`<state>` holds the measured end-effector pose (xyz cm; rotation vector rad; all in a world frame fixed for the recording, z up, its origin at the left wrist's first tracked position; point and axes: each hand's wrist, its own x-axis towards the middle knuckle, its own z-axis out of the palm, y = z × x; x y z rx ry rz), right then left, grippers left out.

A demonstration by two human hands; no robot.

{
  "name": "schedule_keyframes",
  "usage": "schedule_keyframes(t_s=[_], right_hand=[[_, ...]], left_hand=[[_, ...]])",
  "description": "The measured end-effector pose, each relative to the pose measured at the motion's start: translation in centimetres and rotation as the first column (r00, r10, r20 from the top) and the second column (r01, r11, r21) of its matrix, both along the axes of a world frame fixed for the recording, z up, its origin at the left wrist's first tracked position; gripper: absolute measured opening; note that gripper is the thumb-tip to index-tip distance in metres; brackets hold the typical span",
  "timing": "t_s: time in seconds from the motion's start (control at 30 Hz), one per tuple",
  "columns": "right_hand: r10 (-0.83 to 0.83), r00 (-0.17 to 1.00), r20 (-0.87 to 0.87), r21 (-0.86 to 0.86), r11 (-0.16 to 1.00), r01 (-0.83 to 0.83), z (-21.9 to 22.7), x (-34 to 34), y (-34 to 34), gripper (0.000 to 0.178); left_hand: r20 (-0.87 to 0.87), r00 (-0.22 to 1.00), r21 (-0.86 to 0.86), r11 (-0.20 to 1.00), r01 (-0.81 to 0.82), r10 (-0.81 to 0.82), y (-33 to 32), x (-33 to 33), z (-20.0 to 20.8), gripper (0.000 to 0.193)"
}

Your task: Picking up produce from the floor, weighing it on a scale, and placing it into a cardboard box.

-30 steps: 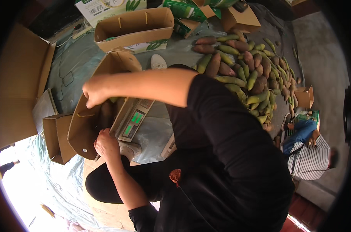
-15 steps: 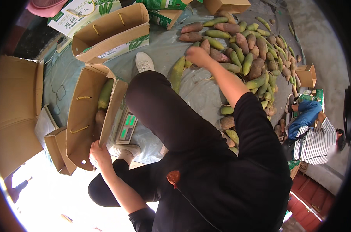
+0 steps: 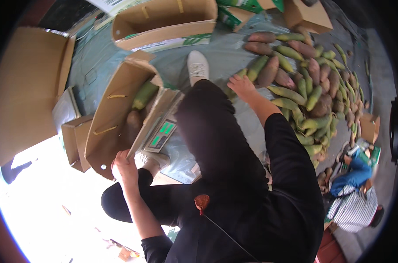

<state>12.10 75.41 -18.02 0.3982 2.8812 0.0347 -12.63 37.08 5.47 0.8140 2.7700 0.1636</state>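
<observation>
My left hand (image 3: 125, 168) is closed on the near edge of a long open cardboard box (image 3: 103, 142) with yellow rope handles. A green radish (image 3: 145, 95) and reddish-brown roots, perhaps sweet potatoes (image 3: 133, 123), lie inside it; the box wall hides part of them. Next to its right side is a digital scale (image 3: 160, 141) with lit green displays. Out to the right, beyond my knee, my right hand (image 3: 243, 87) curls over a long green radish (image 3: 230, 93) at the left edge of a pile. My palm and fingers cover much of that radish.
Green radishes (image 3: 313, 97) and reddish-brown roots (image 3: 268, 71) spread over the plastic sheet (image 3: 172, 65) at right. Another open box (image 3: 166, 33) stands at the back. A large carton (image 3: 23, 94) and small box (image 3: 76, 142) are left. A person in stripes (image 3: 353, 208) is far right.
My right hand has come back from the pile's far edge onto the long green radish. My left hand still holds the box edge. The whole view has shifted.
</observation>
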Motion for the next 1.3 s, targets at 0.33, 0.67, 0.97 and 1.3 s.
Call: schedule_keyframes(t_s=[0.33,0.67,0.97,1.3], right_hand=[[0.264,0.924,0.277,0.057,0.955,-0.290,-4.4,-3.7,-0.2,0.021],[0.128,0.932,0.338,0.227,0.950,-0.213,-8.3,0.1,1.8,0.044],[-0.271,0.961,0.063,0.056,0.962,0.267,14.4,-0.7,3.5,0.044],[-0.116,0.858,-0.500,-0.144,0.988,0.049,33.2,-12.6,-2.4,0.055]], left_hand=[[-0.013,0.999,0.021,0.999,-0.040,0.040,0.1,-0.2,0.3,0.014],[-0.072,0.997,0.028,1.000,0.001,0.001,-0.4,-0.3,-0.2,0.019],[-0.126,0.991,0.067,0.997,0.042,-0.033,-0.9,0.0,-0.9,0.020],[-0.137,0.991,0.112,0.993,0.022,-0.006,-1.6,0.3,-1.1,0.014]])
